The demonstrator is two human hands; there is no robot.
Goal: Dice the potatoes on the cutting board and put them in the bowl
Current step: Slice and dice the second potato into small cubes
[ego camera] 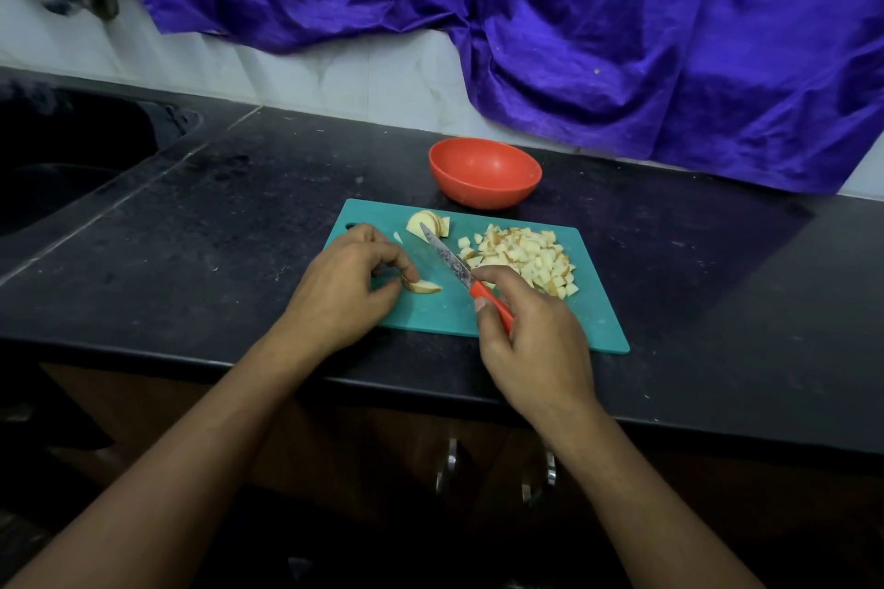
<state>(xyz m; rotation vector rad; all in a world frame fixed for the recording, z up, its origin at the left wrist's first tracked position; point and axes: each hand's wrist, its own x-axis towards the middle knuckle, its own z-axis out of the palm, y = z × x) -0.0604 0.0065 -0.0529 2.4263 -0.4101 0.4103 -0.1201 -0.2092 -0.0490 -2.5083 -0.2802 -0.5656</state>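
Pinching a potato slice [423, 287] flat on the cutting board [430, 316], the left grip [344, 287] holds it just left of the knife [447, 258], which the right grip [531, 344] clasps; the slice's long axis points sideways toward the blade.

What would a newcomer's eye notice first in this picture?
The big purple cloth hangs on the wall behind the counter. An orange-red bowl stands just beyond the teal cutting board, which carries a pile of diced potato on its right. The right hand holds a red-handled knife; the left hand pinches a potato slice.
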